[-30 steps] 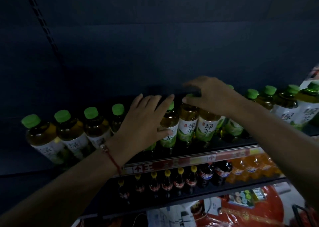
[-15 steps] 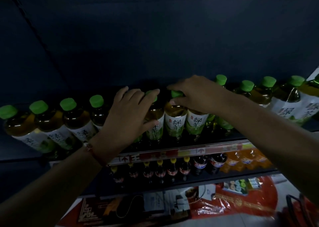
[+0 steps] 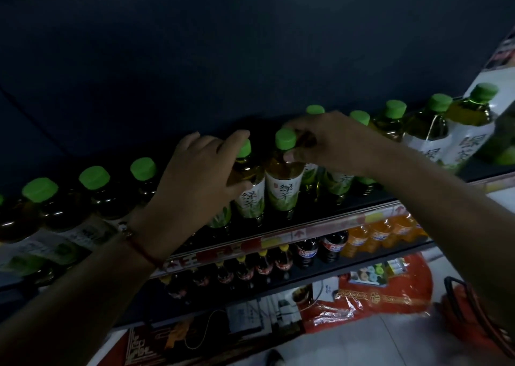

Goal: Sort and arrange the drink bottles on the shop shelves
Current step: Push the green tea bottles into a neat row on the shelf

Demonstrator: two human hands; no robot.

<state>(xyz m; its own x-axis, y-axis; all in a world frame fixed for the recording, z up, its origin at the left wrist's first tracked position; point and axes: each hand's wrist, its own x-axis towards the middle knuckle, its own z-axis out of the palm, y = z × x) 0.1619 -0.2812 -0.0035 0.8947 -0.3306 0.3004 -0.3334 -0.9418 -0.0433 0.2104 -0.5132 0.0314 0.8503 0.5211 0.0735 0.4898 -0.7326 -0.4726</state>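
The dim shelf (image 3: 278, 234) carries a long row of green tea bottles (image 3: 97, 198), clear plastic with round green caps; those at far left sink into shadow, labels barely legible. The left hand (image 3: 195, 181) curls round one bottle (image 3: 249, 187), hiding its shoulder. The right hand (image 3: 331, 142) pinches the neck of the neighbouring bottle (image 3: 282, 187), covering others behind. Below, cola bottles (image 3: 306, 251) blur together.

Left hand (image 3: 198, 176) covers one green-cap bottle (image 3: 220, 218) almost wholly. Leftmost bottle (image 3: 1, 220) cut by frame edge. Lower-shelf labels (image 3: 306, 251) too small, illegible.
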